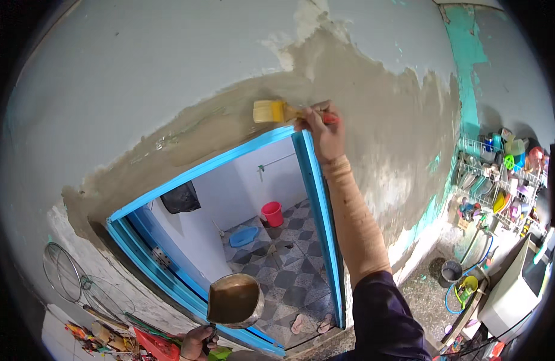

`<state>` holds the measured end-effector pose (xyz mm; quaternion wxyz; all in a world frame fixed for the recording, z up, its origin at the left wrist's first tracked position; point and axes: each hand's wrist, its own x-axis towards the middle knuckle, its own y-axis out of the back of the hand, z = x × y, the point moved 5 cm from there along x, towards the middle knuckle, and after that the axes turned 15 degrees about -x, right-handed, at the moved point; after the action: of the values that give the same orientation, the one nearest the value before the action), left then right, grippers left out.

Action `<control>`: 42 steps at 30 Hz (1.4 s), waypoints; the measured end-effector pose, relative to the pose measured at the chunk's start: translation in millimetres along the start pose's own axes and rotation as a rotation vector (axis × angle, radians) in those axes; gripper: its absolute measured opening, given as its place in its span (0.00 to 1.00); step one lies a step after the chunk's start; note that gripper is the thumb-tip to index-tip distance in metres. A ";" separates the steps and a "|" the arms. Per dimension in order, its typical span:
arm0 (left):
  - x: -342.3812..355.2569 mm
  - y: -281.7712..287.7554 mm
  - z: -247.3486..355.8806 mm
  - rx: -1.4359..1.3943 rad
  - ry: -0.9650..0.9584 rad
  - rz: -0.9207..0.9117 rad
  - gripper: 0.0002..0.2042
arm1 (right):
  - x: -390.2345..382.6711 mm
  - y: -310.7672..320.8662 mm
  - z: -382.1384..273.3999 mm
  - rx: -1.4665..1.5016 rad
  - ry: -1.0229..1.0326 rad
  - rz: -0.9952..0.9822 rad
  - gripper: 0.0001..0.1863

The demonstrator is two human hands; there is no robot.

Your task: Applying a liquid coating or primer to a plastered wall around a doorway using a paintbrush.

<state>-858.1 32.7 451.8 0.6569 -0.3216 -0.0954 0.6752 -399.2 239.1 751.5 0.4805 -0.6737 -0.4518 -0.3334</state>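
Left hand (198,342), closed around handle of metal pot (257,305), held low before doorway. Contents look liquid; probably front-heavy, spillable: grip handle firmly, keep level. Farther: right hand (325,133) pinches brush (279,112) by its handle, above blue door frame (199,172). Likely light, bristles soft, handle perhaps slippery if wet. Bristle contact with wall (380,108): cannot tell.

Free wall (187,66) left of the brush (277,112), door frame (202,171) (blue) just below

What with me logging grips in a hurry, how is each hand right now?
Left hand: closed, holding the pot by its handle.
Right hand: closed, holding the brush.
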 end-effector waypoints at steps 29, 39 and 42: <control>11.4 -19.0 -14.4 0.038 0.015 -0.035 0.12 | 20.8 68.4 19.1 0.022 -0.046 0.237 0.05; 4.7 -23.4 -13.6 0.061 -0.002 -0.011 0.12 | -33.9 -28.8 -38.1 -0.927 0.581 0.191 0.11; 3.5 -22.8 -14.9 0.059 -0.003 0.015 0.12 | -70.0 -105.5 -19.2 -0.972 0.603 -0.001 0.16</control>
<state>-830.7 34.4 451.8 0.6609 -0.3019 -0.0741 0.6830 -523.4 214.3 732.2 0.2229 -0.6921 -0.0898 -0.6806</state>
